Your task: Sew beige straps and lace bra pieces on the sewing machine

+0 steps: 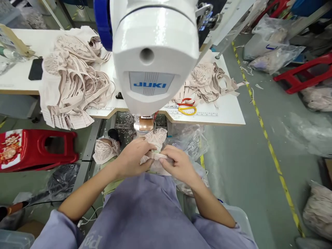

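Observation:
Both hands meet in front of my chest, below the white JUKI sewing machine (153,52). My left hand (133,157) is closed on a beige lace garment piece (155,138), fingers curled over its lower edge. My right hand (177,162) pinches a short beige strap (158,156) that runs from that piece, thumb and fingers pressed together on it. The lace piece hangs just under the machine's metal needle area (143,123).
A large pile of beige lace pieces with straps (72,79) lies on the white table (228,110) at left, a smaller pile (207,81) at right. Red and yellow scissors (187,106) lie near the table's edge. A red stool (36,147) stands left; plastic bags line the floor.

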Motion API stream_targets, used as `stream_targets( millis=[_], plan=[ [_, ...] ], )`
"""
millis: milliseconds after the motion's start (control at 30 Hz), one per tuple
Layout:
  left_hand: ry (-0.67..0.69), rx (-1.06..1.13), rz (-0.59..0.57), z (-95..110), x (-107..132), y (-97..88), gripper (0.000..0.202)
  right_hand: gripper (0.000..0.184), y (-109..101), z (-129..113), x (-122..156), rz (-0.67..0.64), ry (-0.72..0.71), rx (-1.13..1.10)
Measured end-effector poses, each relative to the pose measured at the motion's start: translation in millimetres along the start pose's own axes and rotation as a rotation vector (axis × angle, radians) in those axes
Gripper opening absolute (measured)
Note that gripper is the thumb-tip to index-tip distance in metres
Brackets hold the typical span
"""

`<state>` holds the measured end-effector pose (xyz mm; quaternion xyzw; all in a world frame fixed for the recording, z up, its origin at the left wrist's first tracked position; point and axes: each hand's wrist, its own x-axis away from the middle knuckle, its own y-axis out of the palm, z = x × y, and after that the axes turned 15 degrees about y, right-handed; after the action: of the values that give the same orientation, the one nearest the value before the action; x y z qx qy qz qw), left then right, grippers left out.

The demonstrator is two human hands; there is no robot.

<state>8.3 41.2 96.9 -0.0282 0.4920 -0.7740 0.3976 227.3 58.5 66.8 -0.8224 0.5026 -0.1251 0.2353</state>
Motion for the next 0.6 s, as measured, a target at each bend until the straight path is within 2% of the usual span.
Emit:
stream_targets(
  millis=[67, 167, 267, 433, 500, 533, 600],
  plan=[
    [0.148, -0.172, 0.063, -5, 8, 3.3, 0.006, 0.009, -1, 2, 2, 0.089, -0.158, 0.180],
    [0.384, -0.437, 0.201, -6, 22, 8.4, 0.015, 0.009, 1, 4, 4, 0.268, -0.390, 0.316],
    [0.432, -0.553, 0.298, -1, 28, 10.6, 0.021, 0.013, 5, 3, 5, 0.350, -0.475, 0.319],
    [0.425, -0.567, 0.326, 0, 27, 7.2, 0.019, 0.015, 7, 0, 5, 0.354, -0.518, 0.291],
    [0.383, -0.520, 0.328, -2, 29, 7.6, 0.017, 0.014, 5, 1, 5, 0.321, -0.469, 0.253],
    [0.323, -0.478, 0.333, -2, 32, 9.9, 0.016, 0.012, 6, 3, 5, 0.276, -0.385, 0.213],
    [0.114, -0.364, 0.383, -1, 39, 22.0, 0.025, 0.005, 11, 5, 2, 0.143, -0.065, 0.022]
  ],
)
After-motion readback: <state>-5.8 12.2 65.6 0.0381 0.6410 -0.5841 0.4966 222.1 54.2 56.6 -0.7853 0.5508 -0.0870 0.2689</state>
